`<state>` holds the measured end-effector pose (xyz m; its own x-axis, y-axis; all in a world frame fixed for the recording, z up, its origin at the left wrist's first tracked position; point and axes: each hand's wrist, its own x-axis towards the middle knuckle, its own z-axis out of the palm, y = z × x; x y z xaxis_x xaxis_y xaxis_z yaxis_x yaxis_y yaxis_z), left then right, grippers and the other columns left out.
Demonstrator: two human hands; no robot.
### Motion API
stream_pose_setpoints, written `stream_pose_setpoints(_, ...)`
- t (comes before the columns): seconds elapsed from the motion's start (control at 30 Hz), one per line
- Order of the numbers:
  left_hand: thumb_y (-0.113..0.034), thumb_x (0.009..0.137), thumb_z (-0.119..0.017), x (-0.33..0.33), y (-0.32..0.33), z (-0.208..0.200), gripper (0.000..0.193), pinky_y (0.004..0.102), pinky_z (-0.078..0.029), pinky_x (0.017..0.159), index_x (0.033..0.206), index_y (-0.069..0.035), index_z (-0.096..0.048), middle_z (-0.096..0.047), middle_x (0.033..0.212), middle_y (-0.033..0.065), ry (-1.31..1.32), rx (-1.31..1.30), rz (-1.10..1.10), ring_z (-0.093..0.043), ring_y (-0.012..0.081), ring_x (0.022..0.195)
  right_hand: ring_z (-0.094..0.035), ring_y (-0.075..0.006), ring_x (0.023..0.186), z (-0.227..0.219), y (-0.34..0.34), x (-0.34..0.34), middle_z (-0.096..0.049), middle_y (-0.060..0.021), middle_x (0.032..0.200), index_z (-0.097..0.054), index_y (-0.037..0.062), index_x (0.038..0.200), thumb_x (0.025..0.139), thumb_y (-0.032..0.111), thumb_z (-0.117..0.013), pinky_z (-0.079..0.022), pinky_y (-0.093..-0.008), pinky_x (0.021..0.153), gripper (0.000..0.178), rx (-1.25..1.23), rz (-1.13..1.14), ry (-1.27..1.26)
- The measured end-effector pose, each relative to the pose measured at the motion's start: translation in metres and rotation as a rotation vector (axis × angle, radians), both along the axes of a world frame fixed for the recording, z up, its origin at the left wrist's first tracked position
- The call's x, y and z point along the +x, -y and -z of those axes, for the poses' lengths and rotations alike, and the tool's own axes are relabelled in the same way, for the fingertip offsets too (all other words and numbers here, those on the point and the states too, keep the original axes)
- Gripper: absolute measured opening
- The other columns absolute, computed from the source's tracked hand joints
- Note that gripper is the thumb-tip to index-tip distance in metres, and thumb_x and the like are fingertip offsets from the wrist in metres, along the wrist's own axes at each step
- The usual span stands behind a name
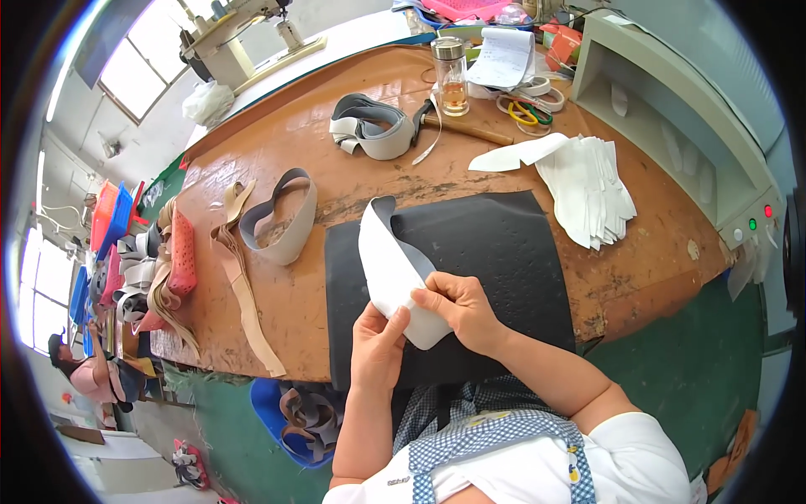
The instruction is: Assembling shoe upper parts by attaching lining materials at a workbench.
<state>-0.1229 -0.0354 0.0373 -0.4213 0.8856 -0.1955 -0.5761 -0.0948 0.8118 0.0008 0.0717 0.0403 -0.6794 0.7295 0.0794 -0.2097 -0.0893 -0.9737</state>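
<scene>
Between my two hands is a curved fabric strip (389, 262), white on the outer face and grey on the inner one. My left hand (378, 340) pinches its near left edge with the thumb on top. My right hand (464, 312) grips its right edge, thumb pressed on the white face. The strip's far end curls up over a black mat (504, 239) on the table. Left of the mat stands a loop of grey band (294, 231). A fanned stack of white cut pieces (592, 193) lies to the right.
Farther back are coiled grey bands (384, 141), a wooden-handled hammer (470, 130), a lidded glass (454, 84), yellow scissors (526, 114) and a notepad (504, 60). Beige strips (241, 290) lie left. A grey machine (672, 109) borders the right. A blue bin (267, 412) stands below.
</scene>
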Motion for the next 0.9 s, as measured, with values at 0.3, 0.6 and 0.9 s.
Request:
stream_pose_setpoints(0.3,-0.008,0.091,-0.069,-0.012,0.005,-0.004,0.031,0.0325,-0.052,0.089,0.12,0.001,-0.061,-0.068,0.112,0.0086,0.141,0.055,0.131,-0.065,0.0177,0.102,-0.051,-0.009,0.05,-0.001,0.0,0.003,-0.054,-0.0074,0.053,-0.063,-0.002,0.07,0.096,0.023,-0.063,-0.039,-0.0278,0.046,0.036,0.283,0.009,0.081)
stream_pose_setpoints(0.6,-0.021,0.095,-0.051,-0.033,0.025,-0.036,0.044,0.0555,-0.054,0.074,0.129,0.006,-0.046,-0.06,0.096,0.022,0.364,0.506,0.192,-0.065,0.0347,0.081,-0.061,-0.0147,0.066,-0.002,-0.045,0.025,-0.065,-0.0104,0.078,-0.064,-0.0005,0.086,0.108,0.034,-0.038,-0.05,-0.0283,0.062,0.048,0.235,0.253,0.023)
stream_pose_setpoints(0.9,-0.027,0.097,-0.048,-0.055,0.042,-0.023,0.053,0.0316,-0.048,0.042,0.137,0.005,-0.034,-0.062,0.084,0.0192,0.539,0.819,0.293,-0.055,0.0191,0.056,-0.065,-0.0283,0.102,0.017,-0.019,-0.014,-0.067,-0.0209,0.109,-0.059,-0.0017,0.121,0.1,0.064,-0.027,-0.05,-0.0394,0.091,0.076,-0.462,-0.748,-0.049)
